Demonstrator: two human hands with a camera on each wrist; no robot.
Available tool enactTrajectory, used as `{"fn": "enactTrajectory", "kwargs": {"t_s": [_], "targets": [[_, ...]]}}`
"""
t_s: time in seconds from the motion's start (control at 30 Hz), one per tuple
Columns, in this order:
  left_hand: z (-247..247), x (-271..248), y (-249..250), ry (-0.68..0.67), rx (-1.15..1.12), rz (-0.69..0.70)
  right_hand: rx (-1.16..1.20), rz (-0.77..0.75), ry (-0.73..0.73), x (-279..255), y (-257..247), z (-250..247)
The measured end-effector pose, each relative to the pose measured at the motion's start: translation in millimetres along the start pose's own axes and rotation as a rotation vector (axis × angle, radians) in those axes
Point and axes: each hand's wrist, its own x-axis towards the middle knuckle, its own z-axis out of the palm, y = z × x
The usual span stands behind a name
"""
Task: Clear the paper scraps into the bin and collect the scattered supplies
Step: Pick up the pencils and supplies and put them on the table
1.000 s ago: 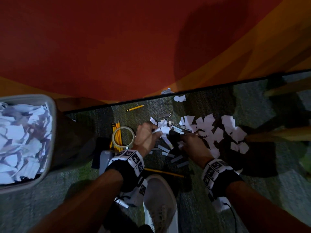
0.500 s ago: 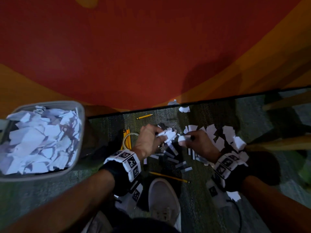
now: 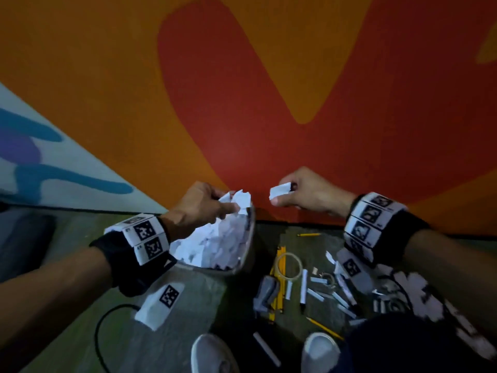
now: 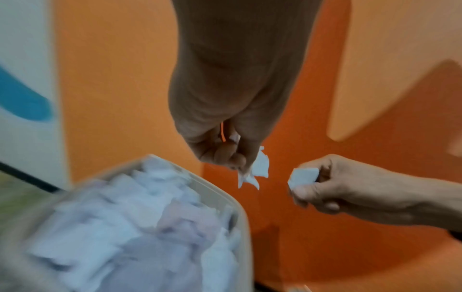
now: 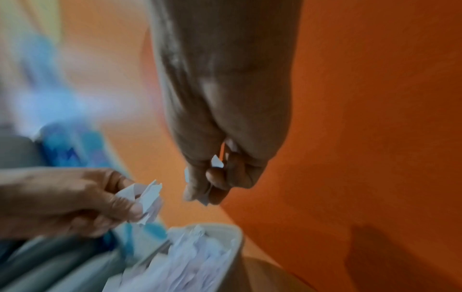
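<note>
My left hand (image 3: 204, 204) grips a bunch of white paper scraps (image 3: 238, 200) right over the far edge of the grey bin (image 3: 248, 243), which is heaped with scraps. My right hand (image 3: 304, 195) pinches another white scrap (image 3: 279, 190) in the air, to the right of the bin's rim. In the left wrist view the left hand (image 4: 232, 156) dangles its scraps (image 4: 258, 168) beside the bin (image 4: 240, 213), with the right hand (image 4: 325, 183) close by. The right wrist view shows the right hand (image 5: 215, 177) curled on a scrap (image 5: 216, 162).
On the carpet right of the bin lie yellow pencils (image 3: 279, 281), a tape ring (image 3: 289, 265), a grey stapler (image 3: 266, 292), a pen (image 3: 303, 288), loose white strips (image 3: 316, 294) and more scraps (image 3: 419, 292). My shoes (image 3: 212, 354) stand near. The orange wall (image 3: 242, 103) rises behind.
Both hands have lifted off the floor pile with scraps and swung left to the bin. My head view has turned, so the bin now sits in the middle.
</note>
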Motion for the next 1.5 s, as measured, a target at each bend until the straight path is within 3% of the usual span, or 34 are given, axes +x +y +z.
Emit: {"fn": "enactTrajectory", "kwargs": {"t_s": [0.1, 0.2, 0.47, 0.7, 0.87, 1.1, 1.33, 1.5], "targets": [[-34, -6, -32, 0.059, 0.053, -0.053, -0.201, -0.033, -0.139, 33, -34, 26], [-43, -9, -61, 0.036, 0.12, -0.079, -0.363, -0.047, -0.272, 53, -56, 54], [-48, -3, -82, -0.021, 0.106, -0.115, -0.362, 0.038, -0.336, 67, -64, 97], [-49, -5, -75, 0.025, 0.256, 0.096, -0.291, 0.079, -0.215, 61, -52, 70], [-41, -4, -66, 0.138, 0.34, 0.21, -0.328, 0.042, -0.213, 56, -59, 59], [-25, -9, -30, 0.165, 0.355, 0.31, -0.414, -0.053, -0.215, 36, -64, 42], [32, -5, 20, 0.034, 0.406, 0.412, -0.441, -0.001, -0.186, -3, -27, -3], [107, 14, 34, -0.092, 0.377, 0.379, -0.445, 0.177, -0.205, -53, 49, -45]]}}
